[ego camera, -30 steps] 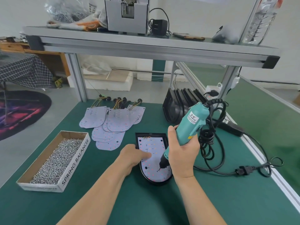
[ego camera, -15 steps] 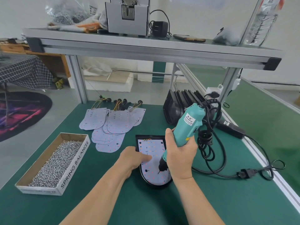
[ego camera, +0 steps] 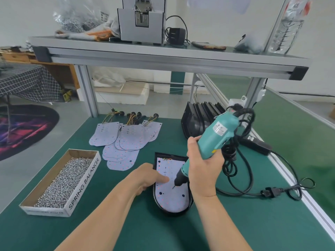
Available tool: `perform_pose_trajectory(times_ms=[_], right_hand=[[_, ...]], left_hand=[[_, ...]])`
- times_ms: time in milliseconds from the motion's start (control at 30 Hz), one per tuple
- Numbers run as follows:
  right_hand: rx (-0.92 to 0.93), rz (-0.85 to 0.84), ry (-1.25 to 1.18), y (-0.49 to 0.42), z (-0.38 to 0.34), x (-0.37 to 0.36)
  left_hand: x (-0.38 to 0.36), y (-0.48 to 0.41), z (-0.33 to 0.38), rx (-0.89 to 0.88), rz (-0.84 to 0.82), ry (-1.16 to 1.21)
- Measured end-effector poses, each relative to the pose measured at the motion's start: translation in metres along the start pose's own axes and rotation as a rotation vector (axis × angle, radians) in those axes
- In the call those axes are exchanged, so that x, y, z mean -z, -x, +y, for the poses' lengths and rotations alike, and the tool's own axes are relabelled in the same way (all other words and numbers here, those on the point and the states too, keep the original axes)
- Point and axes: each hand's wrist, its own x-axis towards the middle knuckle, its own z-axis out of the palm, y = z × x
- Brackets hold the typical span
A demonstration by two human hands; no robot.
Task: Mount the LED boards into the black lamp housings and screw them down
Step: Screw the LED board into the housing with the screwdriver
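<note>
A black lamp housing (ego camera: 156, 161) lies on the green bench in front of me with a pale LED board (ego camera: 172, 198) set inside it. My left hand (ego camera: 145, 178) rests on the housing's left edge, a finger pressing on the board. My right hand (ego camera: 203, 171) grips a teal electric screwdriver (ego camera: 215, 134), tilted, with its bit touching the board's middle. Several loose LED boards (ego camera: 125, 140) with wire tails are fanned out behind. A cardboard box of screws (ego camera: 63, 182) sits to the left.
A row of black housings (ego camera: 199, 116) stands upright at the back right. The screwdriver's black cable (ego camera: 241, 178) coils across the mat to a plug near the right rail. An aluminium shelf (ego camera: 163, 57) with a feeder machine spans overhead.
The screwdriver has tilted a little and its bit has shifted slightly on the board. My left hand stays pressed on the board, and the view has moved closer.
</note>
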Motion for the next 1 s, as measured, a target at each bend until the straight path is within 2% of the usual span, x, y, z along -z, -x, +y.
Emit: perform_pose_trajectory(times_ms=[133,233,400,467,533,667,733,900,1000], right_hand=[[0.03,0.08,-0.073,-0.017,-0.02,0.0],[0.027,0.119,-0.073,-0.021,-0.025,0.004],[-0.006,0.176,-0.073,-0.02,-0.025,0.007],[-0.009,0.18,-0.068,-0.02,-0.025,0.007],[-0.004,0.176,-0.078,-0.02,-0.028,0.006],[0.026,0.178,-0.086,-0.021,-0.036,0.004],[0.019,0.194,-0.12,-0.022,-0.041,0.002],[-0.029,0.238,-0.217,-0.025,-0.054,-0.001],[-0.039,0.23,-0.247,-0.026,-0.06,-0.001]], left_hand=[[0.003,0.006,-0.001,-0.023,-0.092,-0.101],[0.006,0.008,-0.005,-0.05,-0.098,-0.08],[0.018,0.013,-0.009,-0.059,0.061,-0.075],[0.023,0.015,-0.012,-0.059,0.179,0.033],[0.026,0.022,-0.014,-0.093,0.228,0.237],[0.018,0.038,-0.015,-0.13,0.072,0.708],[0.01,0.043,-0.015,-0.12,-0.02,0.872],[-0.008,0.061,-0.008,-0.042,-0.256,1.07],[-0.014,0.066,-0.003,-0.067,-0.304,1.122]])
